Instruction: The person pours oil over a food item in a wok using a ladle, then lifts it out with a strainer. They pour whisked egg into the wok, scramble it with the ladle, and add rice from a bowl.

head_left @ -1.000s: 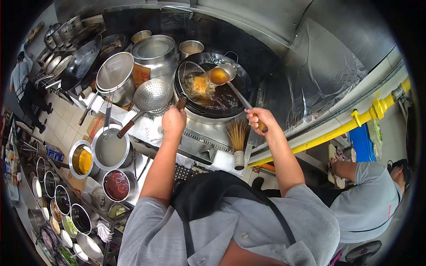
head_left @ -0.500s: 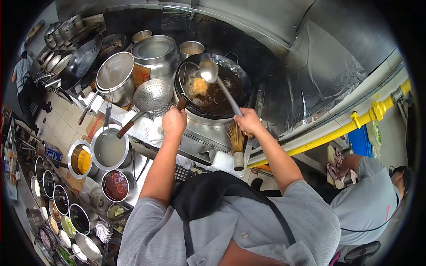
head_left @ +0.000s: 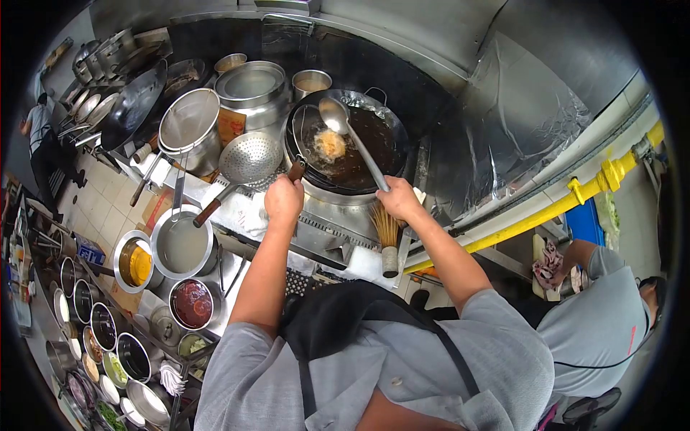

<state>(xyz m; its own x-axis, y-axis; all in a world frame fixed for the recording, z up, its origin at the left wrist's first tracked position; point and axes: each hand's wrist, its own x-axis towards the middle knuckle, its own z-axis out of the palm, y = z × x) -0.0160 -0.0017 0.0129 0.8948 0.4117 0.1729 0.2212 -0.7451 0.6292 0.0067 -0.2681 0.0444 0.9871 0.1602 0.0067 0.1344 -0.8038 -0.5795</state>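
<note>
Over the wok (head_left: 394, 122) on the burner, a golden lump of food (head_left: 330, 144) sits in dark oil (head_left: 370, 140), cradled by a wire strainer (head_left: 296, 168). The person's left hand (head_left: 284, 201) is closed in a fist around the strainer's wooden handle at the near rim. The right hand (head_left: 399, 201) has its fingers wrapped around the long handle of a ladle (head_left: 357, 144), whose bowl hangs just above the oil, beside the food on its far side. To do this well, the left hand likely needs to hold the strainer level, with the lump half sunk. The right hand should tip oil over the top from low down, since pouring from height would probably splash. Both wrists are best kept back of the rim. A bamboo brush (head_left: 387, 230) stands just beside the right hand, and a perforated skimmer (head_left: 249, 156) rests left of the wok; neither should be knocked.
</note>
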